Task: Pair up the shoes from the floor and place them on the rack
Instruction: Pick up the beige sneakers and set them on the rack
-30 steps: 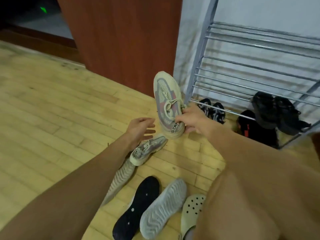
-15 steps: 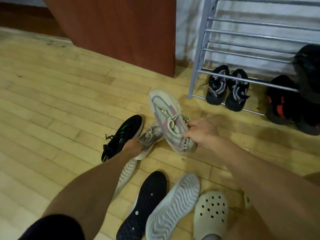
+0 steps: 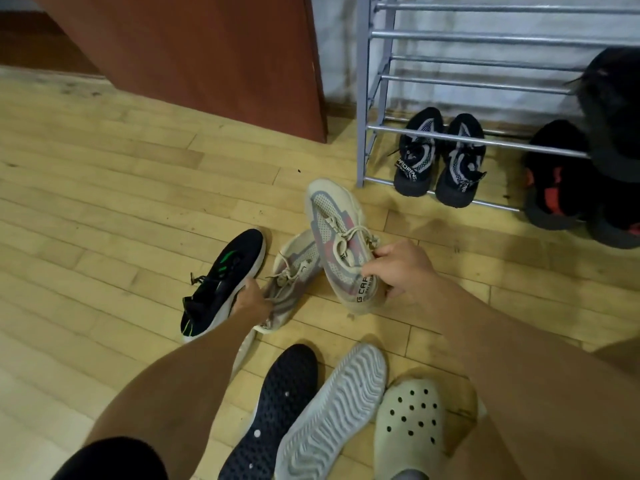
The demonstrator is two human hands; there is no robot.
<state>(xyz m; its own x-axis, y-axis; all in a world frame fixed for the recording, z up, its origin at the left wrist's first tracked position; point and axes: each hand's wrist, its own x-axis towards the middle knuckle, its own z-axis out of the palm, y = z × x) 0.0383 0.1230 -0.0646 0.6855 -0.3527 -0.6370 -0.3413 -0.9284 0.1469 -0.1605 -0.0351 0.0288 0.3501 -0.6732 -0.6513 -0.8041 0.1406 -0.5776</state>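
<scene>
My right hand (image 3: 401,271) grips a beige sneaker with grey and pink panels (image 3: 336,244) by its heel, toe pointing away, low over the floor. Its matching beige sneaker (image 3: 294,282) lies on the floor just left of it, and my left hand (image 3: 251,301) closes on its heel end. The grey metal shoe rack (image 3: 377,84) stands at the upper right. A black and grey pair (image 3: 438,157) sits on its bottom shelf, with black and red shoes (image 3: 561,178) further right.
A black sneaker with green stripes (image 3: 223,282) lies left of my left hand. Nearer me lie a black sole (image 3: 277,407) and a white sole (image 3: 336,410), both turned up, and a pale clog (image 3: 412,431). A red-brown cabinet (image 3: 207,53) stands behind on the wooden floor.
My right hand has lowered the beige sneaker toward the floor. My left hand has gone down from mid-air onto the matching sneaker. The view has tilted downward.
</scene>
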